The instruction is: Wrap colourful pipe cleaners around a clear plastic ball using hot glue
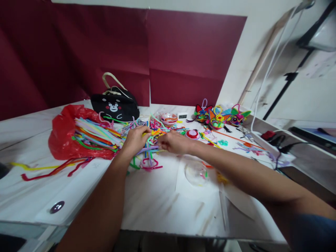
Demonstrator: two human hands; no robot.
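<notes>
A tangled heap of coloured pipe cleaners (149,149) lies on the table under both my hands. My left hand (137,140) is closed at the left side of the heap, its fingertips around some pipe cleaners. Facing it, my right hand (174,141) is curled shut, pinching pipe cleaners at the heap's right side. Between the hands an orange-yellow piece (158,132) shows; which hand has it is unclear. A clear plastic half-ball (196,173) with a few small coloured bits stands below my right forearm.
Left of the heap, a red plastic bag (63,134) spills pipe cleaners. Behind stand a black bag (115,106) with a bear face and a small digital clock (182,116). Several pipe-cleaner animal-head ornaments (217,119) sit at the back right. A white cable (262,87) hangs at the right.
</notes>
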